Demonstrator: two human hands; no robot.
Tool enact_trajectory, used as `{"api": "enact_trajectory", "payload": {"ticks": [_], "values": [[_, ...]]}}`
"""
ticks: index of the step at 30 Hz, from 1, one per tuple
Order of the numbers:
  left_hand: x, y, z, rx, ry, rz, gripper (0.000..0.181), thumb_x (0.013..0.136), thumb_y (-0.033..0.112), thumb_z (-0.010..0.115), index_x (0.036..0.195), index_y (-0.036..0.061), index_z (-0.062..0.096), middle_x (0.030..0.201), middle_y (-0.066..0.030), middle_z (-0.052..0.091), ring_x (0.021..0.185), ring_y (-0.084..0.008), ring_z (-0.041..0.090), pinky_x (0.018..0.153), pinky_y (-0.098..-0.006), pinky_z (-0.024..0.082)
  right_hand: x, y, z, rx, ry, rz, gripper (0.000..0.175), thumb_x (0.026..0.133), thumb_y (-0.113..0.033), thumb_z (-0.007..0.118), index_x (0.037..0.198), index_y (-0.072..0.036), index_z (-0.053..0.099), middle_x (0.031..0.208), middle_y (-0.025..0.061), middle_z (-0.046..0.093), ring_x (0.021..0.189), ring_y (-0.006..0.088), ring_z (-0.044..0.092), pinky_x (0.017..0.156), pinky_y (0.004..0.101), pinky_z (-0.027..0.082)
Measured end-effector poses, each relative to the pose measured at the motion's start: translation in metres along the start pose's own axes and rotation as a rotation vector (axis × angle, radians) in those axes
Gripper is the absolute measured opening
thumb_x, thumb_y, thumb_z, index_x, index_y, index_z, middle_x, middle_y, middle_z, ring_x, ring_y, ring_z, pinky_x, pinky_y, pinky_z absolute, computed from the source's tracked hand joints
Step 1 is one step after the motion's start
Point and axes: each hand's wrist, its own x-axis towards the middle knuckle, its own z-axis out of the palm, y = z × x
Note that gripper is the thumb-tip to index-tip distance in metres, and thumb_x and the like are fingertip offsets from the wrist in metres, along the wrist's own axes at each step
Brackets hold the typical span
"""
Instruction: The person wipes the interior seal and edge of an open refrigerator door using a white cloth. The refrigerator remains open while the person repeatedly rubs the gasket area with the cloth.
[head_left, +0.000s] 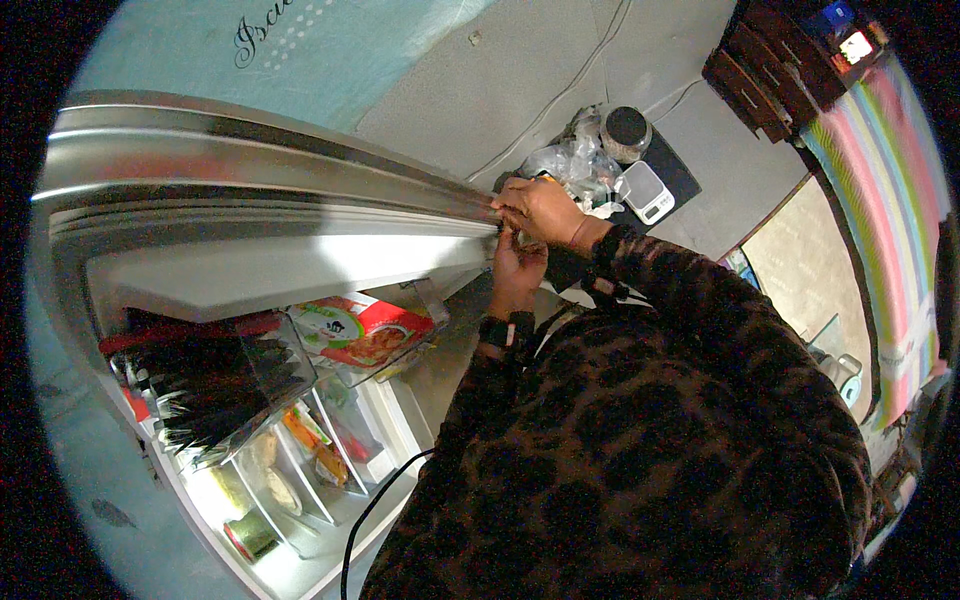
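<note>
A refrigerator door (225, 165) stands swung out before me, its silvery face up and its white inner liner (397, 251) below. My right hand (544, 210) is at the door's far edge, its fingers bent over the rim. Just under it, my left hand (517, 270) has its curled fingers up against the same edge; whether they grip anything is hidden. A clear door bin (439, 304) holds a red, white and green food packet (360, 326). Another bin carries a dark spiky bundle (217, 367), too unclear to name.
Food packs (319, 450) and a jar (251, 536) sit on the lit refrigerator shelves (345, 435). Beyond my hands are plastic bags (574, 161), a dark-lidded jar (626, 135) and a white kitchen scale (646, 191). A black cable (364, 517) hangs beside me. A striped cloth (885, 225) lies right.
</note>
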Motion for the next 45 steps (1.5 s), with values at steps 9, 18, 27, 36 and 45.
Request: {"api": "enact_trajectory", "payload": {"ticks": [9,18,27,36,45], "values": [[0.019,0.01,-0.043,-0.091,-0.258,-0.192,0.019,0.093,0.029,0.064,0.095,0.0104,0.061,0.08,-0.005,0.06,0.07,-0.019,0.055,0.064,-0.0352,0.05,0.007,-0.003,-0.003,-0.083,-0.029,-0.123,0.016,0.089,-0.024,0.061,0.091,-0.009,0.064,0.087,0.0087,0.061,0.073,0.0335,0.063,0.062,0.0447,0.052],[0.011,0.003,-0.038,-0.036,-0.162,-0.081,0.018,0.092,0.027,0.064,0.096,0.0095,0.061,0.087,-0.0047,0.062,0.076,-0.0202,0.059,0.07,-0.0372,0.053,-0.011,-0.005,-0.003,-0.021,0.095,-0.126,0.015,0.088,-0.023,0.063,0.09,-0.009,0.066,0.085,0.0078,0.059,0.073,0.0314,0.062,0.064,0.0412,0.048],[0.039,0.011,-0.076,0.31,-0.379,0.007,0.017,0.093,0.014,0.058,0.109,0.0087,0.056,0.095,-0.004,0.063,0.082,-0.0169,0.061,0.073,-0.032,0.053,-0.004,-0.007,0.002,-0.07,0.05,-0.161,0.013,0.084,-0.021,0.064,0.09,-0.009,0.064,0.086,0.0073,0.059,0.072,0.0308,0.062,0.062,0.0417,0.048],[0.018,0.005,-0.052,-0.031,-0.204,-0.076,0.014,0.097,0.019,0.055,0.105,0.0086,0.06,0.089,-0.0037,0.065,0.079,-0.0165,0.063,0.074,-0.0334,0.055,-0.015,-0.008,0.003,0.023,0.077,-0.06,0.018,0.086,-0.022,0.061,0.092,-0.005,0.062,0.09,0.0126,0.06,0.079,0.0352,0.063,0.067,0.0435,0.052],[0.008,0.007,-0.035,0.039,-0.134,-0.117,0.016,0.096,0.027,0.061,0.097,0.011,0.064,0.085,-0.0004,0.065,0.073,-0.012,0.061,0.068,-0.0307,0.054,-0.023,-0.001,0.006,0.152,0.118,-0.018,0.017,0.087,-0.02,0.06,0.089,-0.003,0.06,0.088,0.0138,0.059,0.078,0.0379,0.061,0.068,0.0453,0.051]]}}
